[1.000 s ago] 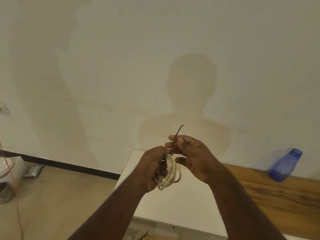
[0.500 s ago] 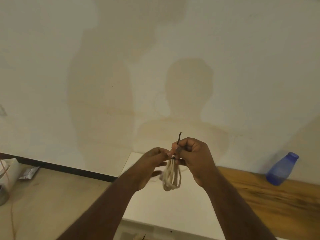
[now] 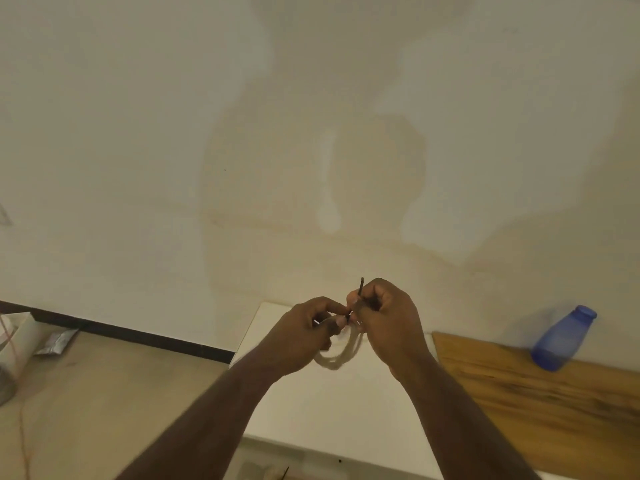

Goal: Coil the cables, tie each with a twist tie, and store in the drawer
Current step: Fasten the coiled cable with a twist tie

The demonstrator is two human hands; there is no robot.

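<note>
A coiled white cable (image 3: 341, 356) hangs in the air between my hands, above a white cabinet top (image 3: 332, 407). A dark twist tie (image 3: 360, 287) wraps the top of the coil and one end sticks up. My right hand (image 3: 384, 317) pinches the twist tie with curled fingers. My left hand (image 3: 304, 334) pinches the top of the coil next to the tie. The loops are blurred and partly hidden behind both hands.
A blue plastic bottle (image 3: 562, 337) stands on a wooden surface (image 3: 540, 400) at the right, against the wall. At the left, on the floor (image 3: 104, 393), lie a white box (image 3: 17, 341) and a silver packet (image 3: 57, 341). A thin orange wire (image 3: 20, 420) runs down the floor.
The coil has slipped out of my left palm and now dangles from the tie. Both hands have closed in on the tie, and less of its free end sticks up.
</note>
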